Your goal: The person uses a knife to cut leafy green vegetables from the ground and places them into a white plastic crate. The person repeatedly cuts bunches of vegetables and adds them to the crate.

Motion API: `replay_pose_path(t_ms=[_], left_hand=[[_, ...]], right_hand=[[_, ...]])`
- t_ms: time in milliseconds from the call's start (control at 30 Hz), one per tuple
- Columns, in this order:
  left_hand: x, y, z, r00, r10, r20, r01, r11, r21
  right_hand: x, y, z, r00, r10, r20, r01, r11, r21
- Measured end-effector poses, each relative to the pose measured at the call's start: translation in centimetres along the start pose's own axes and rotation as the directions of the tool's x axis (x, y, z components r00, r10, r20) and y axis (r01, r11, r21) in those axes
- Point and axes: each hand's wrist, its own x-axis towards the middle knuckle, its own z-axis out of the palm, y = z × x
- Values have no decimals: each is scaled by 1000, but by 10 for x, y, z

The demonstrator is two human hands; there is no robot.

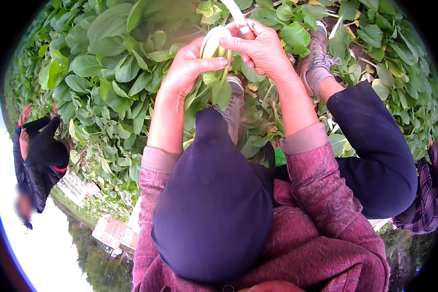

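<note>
My left hand (184, 68) is closed around a head of leafy greens (212, 45). Its pale stalk end points up and away from me, and the green leaves hang down below my fingers. My right hand (266, 51) grips the brown handle of a knife (235, 13), whose light metal blade points away past the top edge of the view. With its thumb, the same hand presses against the stalks of the greens. Both hands meet above the plants, between my feet. Part of the knife handle is hidden by my right fingers.
Dense leafy plants (107, 63) grow on both sides. My shoes (316, 58) stand among them, knees bent. Another person in dark clothes (43, 151) is bent over at the far left; a plaid sleeve (426, 199) shows at the right. Pale crates (109, 231) lie at lower left.
</note>
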Motion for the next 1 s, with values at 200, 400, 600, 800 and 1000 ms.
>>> replay_pose_path(t_ms=[200,400,600,800,1000], left_hand=[[-30,-3,-44,988,11,-154,-33,989,-144],[-43,-20,-49,973,-92,-211,66,989,-130],[-47,-39,-57,891,-242,-384,321,934,156],[-61,-80,-59,828,-183,-530,336,918,208],[-66,-86,-40,826,-186,-533,336,920,200]], right_hand=[[13,36,22,987,160,30,-159,986,-50],[26,118,17,964,249,92,-152,804,-575],[26,140,-12,948,308,84,-185,746,-640],[19,111,29,982,154,108,-57,792,-608],[32,140,31,978,53,201,102,718,-689]])
